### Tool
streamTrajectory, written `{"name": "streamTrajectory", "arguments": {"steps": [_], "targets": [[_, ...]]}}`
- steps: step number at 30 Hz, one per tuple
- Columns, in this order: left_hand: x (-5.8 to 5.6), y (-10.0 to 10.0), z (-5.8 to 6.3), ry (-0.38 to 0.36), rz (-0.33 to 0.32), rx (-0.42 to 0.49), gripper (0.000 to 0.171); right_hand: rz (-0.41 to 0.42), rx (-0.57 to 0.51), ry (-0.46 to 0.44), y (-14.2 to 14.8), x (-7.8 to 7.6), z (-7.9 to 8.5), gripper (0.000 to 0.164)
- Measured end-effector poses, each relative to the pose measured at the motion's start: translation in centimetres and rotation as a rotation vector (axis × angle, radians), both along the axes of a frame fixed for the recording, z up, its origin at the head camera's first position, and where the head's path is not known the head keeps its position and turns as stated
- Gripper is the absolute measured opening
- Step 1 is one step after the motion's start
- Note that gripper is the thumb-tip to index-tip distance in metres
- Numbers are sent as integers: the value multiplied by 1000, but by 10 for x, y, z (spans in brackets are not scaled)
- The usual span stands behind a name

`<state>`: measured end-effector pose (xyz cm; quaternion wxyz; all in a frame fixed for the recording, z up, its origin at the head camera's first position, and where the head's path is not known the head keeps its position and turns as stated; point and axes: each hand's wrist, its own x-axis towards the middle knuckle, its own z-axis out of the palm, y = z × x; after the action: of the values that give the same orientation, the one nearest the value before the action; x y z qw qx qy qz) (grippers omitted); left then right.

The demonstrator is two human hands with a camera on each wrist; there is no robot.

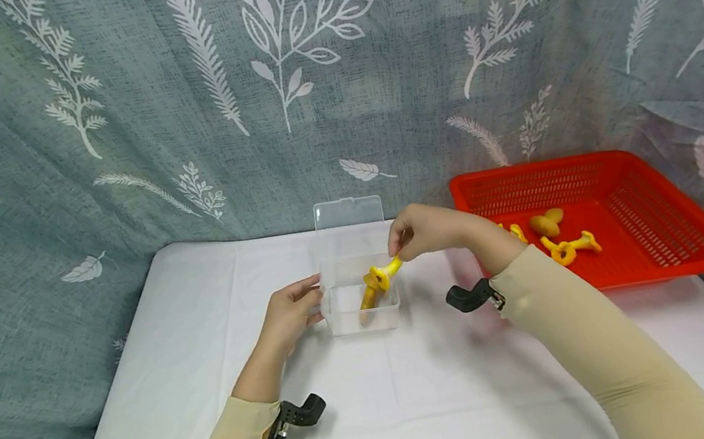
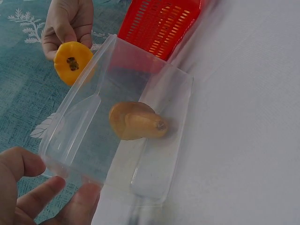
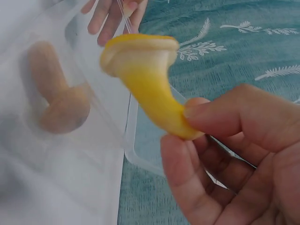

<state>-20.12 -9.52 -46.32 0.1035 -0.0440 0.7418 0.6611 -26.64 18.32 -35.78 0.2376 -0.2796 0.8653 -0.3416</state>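
Observation:
A clear plastic box [image 1: 349,323] with its hinged lid [image 1: 347,214] raised stands on the white table. My left hand [image 1: 289,312] holds the box at its left side, fingertips against the plastic wall. Inside lies a brown toy mushroom [image 2: 136,121], seen through the wall in both wrist views. Over the box opening, my right hand [image 1: 426,229] pinches a yellow toy mushroom [image 3: 152,89] by its stem end between thumb and fingertip. Its cap points towards the box.
At the right stands a red perforated basket [image 1: 666,239]. In it are several yellow toy mushrooms [image 1: 565,253] and a brownish toy mushroom [image 1: 545,223]. A patterned grey-green curtain [image 1: 404,111] hangs behind the table. Each sleeve carries a black wrist camera mount [image 1: 471,296].

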Motion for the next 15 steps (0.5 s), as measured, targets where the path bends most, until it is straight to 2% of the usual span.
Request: {"name": "streamTrajectory", "arguments": {"steps": [8, 15], "targets": [[1, 1, -1, 4, 17, -35, 38, -89, -20, 17, 23, 5, 7, 9], [1, 0, 0, -4, 15, -18, 39, -178, -18, 47, 54, 13, 21, 7]]}}
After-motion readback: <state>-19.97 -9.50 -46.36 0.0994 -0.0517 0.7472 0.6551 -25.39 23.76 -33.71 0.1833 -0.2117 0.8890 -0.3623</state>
